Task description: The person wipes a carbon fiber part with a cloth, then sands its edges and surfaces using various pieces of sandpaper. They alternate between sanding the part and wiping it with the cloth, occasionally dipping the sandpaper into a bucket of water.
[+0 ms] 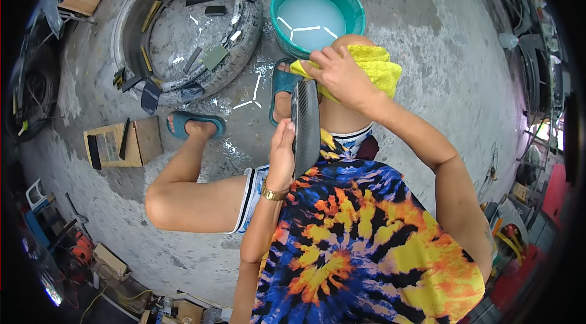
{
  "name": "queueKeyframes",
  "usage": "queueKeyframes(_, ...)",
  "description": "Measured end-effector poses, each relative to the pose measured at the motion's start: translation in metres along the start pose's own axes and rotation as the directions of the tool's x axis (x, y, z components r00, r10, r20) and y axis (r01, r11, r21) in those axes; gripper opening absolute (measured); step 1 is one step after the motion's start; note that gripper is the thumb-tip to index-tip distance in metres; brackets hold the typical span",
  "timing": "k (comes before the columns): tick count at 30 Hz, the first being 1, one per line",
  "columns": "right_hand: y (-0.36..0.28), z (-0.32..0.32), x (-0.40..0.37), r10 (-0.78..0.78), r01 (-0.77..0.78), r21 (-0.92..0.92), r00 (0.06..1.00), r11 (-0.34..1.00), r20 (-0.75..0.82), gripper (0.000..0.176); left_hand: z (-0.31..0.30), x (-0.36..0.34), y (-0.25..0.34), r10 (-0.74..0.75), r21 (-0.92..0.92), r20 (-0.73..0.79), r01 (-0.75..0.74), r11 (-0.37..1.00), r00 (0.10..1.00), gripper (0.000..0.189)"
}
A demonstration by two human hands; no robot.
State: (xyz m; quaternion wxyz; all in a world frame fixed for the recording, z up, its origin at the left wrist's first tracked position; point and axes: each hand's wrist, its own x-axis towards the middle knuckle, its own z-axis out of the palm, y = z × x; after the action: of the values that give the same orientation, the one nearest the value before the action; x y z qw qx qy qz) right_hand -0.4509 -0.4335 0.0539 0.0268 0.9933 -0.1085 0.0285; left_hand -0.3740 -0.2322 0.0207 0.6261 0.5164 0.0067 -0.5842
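Note:
My left hand (282, 152), with a gold watch (274, 192) on its wrist, is closed on the edge of a dark, curved carbon-fibre panel (307, 129). The panel stands lengthwise in front of my shirt, beside my bent knee. At its far end my right hand (339, 75) grips a yellow cloth (375, 69), which drapes over the knee. One corner of the cloth pokes out left of my fingers, close to the panel's tip. My fingers hide part of the cloth.
A green bucket (360, 16) of cloudy water stands just beyond my knee. Left of it lies a large tire (249, 49) with several dark pieces and sanding blocks on it. A cardboard box (146, 141) sits on the wet concrete floor (201, 183). Clutter lines both sides.

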Motion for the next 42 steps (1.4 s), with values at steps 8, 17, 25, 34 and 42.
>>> queueKeyframes(8,0.015,-0.028,0.005,0.232,-0.163,0.389,0.963,0.907,-0.136,0.037,-0.028,-0.015,0.025,0.071,-0.209,0.061,-0.057,0.976,0.996,0.019)
queueKeyframes(17,-0.016,0.006,0.010,0.417,-0.148,0.911,0.908,0.385,-0.028,0.022,-0.036,-0.019,0.032,0.150,-0.236,-0.072,-0.163,0.958,0.986,0.020)
queueKeyframes(25,-0.067,0.081,-0.007,0.378,-0.263,0.965,0.893,0.003,0.243,0.022,-0.032,-0.019,0.036,0.155,-0.291,-0.079,-0.172,0.941,0.985,0.021)
queueKeyframes(34,-0.095,0.145,-0.030,0.218,-0.308,0.940,0.937,0.148,0.272,0.021,-0.032,-0.022,0.036,0.122,-0.436,-0.018,-0.118,0.892,0.992,0.021)
queueKeyframes(42,-0.093,0.150,-0.026,0.140,-0.302,0.922,0.951,0.243,0.275,0.020,-0.031,-0.021,0.038,0.105,-0.420,-0.062,-0.121,0.899,0.993,0.022)
